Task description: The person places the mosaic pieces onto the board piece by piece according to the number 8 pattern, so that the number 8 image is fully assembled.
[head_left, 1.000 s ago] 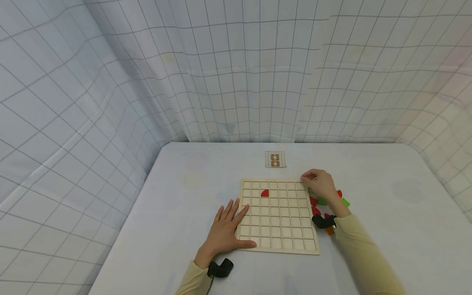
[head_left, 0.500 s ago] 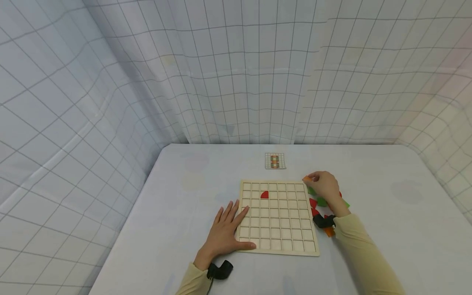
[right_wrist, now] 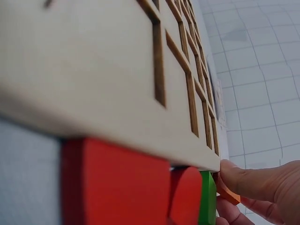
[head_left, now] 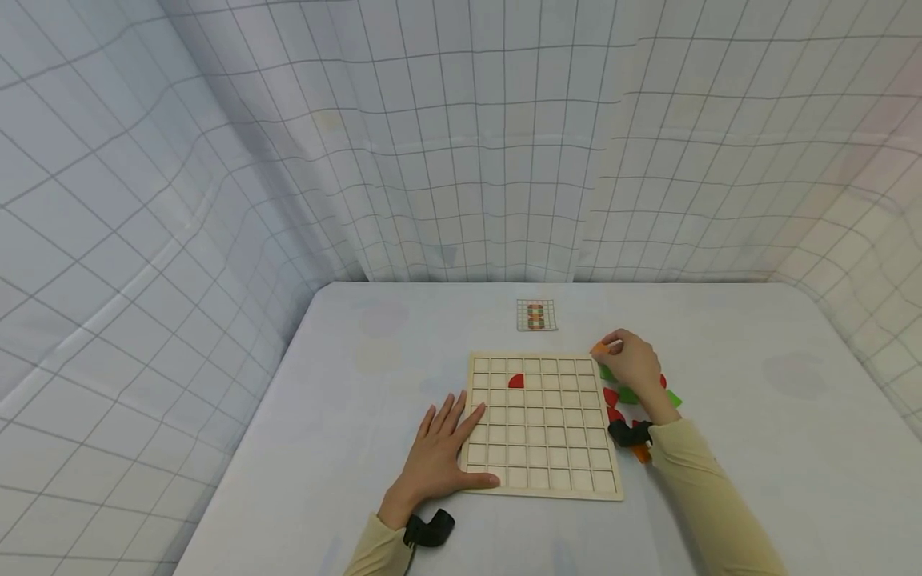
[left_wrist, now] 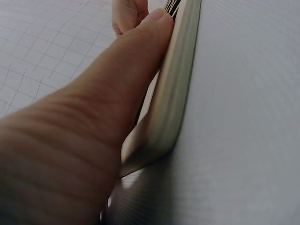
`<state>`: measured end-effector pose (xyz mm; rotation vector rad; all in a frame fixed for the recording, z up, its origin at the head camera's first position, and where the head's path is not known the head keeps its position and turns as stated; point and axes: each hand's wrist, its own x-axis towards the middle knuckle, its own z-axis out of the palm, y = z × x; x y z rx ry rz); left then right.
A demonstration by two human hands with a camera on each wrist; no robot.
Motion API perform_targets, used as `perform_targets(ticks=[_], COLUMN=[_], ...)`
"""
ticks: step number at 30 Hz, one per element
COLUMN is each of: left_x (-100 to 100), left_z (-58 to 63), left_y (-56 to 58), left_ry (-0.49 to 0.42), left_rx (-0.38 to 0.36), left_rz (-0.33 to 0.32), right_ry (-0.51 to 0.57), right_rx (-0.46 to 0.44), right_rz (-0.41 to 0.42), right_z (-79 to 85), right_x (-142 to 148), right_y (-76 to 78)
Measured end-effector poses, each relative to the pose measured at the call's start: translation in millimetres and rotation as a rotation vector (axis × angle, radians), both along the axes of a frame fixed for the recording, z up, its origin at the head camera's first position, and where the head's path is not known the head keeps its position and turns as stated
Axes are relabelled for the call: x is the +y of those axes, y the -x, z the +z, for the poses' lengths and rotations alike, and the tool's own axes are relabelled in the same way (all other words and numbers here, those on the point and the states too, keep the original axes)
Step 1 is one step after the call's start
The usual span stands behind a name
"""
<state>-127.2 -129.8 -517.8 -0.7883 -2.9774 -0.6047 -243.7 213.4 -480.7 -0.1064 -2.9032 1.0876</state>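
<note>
Pale yellow sleeves (head_left: 713, 504) end at black wristbands (head_left: 432, 530).

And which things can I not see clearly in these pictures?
Head: card, too small to read exactly.
Head: some loose pieces, partly hidden by the right hand.
Left wrist: board, top mostly behind the left hand.
Right wrist: orange piece, shape partly covered by fingers.

Grid-lined white curtains (head_left: 461, 168) beyond white tabletop (head_left: 324, 448) and along both sides; soft light.

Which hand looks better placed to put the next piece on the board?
Probably the right hand: it pinches an orange piece near the far right corner of the board, while the left hand lies spread over its left edge.
</note>
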Motion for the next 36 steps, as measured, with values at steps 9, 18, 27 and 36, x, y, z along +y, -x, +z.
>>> perform_targets(ticks=[9,18,27,36], left_x=[-2,-2,-1,0], left_z=[0.4,-0.3,0.5,1.4], left_y=[-0.6,-0.5,-0.1,0.2], left_ry=[-0.014,-0.014,-0.015,0.003], left_rx=[-0.004,-0.002,-0.001,-0.016], left_rz=[-0.006,-0.005,-0.001,0.009], right_ry=[0.063,0.172,0.302,0.240], right_rx=[0.139,0.143,0.015,0.024], right_rz=[-0.031,0.101,0.308,0.436], right_z=[-2.7,0.6,-1.3,-8.3], right_x=[-2,-23,-50,-65], right_y=[-7.9,-10.8,-13.8,-11.6])
